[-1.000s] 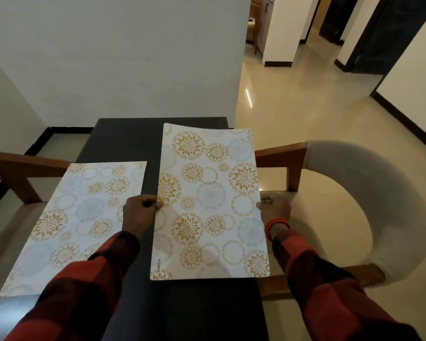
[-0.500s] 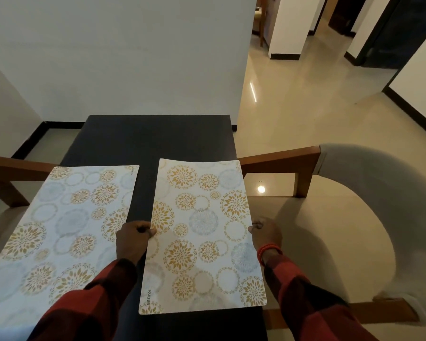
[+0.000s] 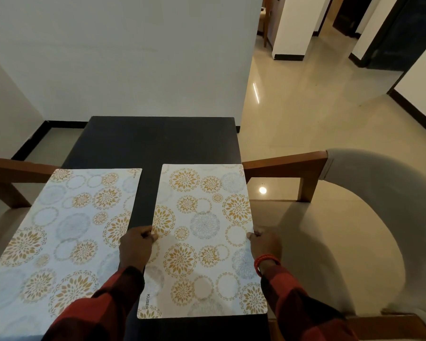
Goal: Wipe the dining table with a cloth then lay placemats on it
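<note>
A dark dining table (image 3: 158,141) runs away from me. On its right half lies a white placemat (image 3: 202,239) with gold and grey flower circles. My left hand (image 3: 135,247) pinches its left edge and my right hand (image 3: 265,242) pinches its right edge, which reaches the table's right side. A second placemat (image 3: 62,230) of the same pattern lies flat on the left half, overhanging the table's left side. No cloth is in view.
A wooden chair with a grey curved back (image 3: 369,217) stands close on the right, its armrest (image 3: 285,163) beside the table. Another wooden chair arm (image 3: 12,168) shows on the left. A white wall (image 3: 133,57) stands beyond the table's far end.
The right placemat has come toward me and down onto the table's near right part, both hands still on its edges. The left placemat has not moved.
</note>
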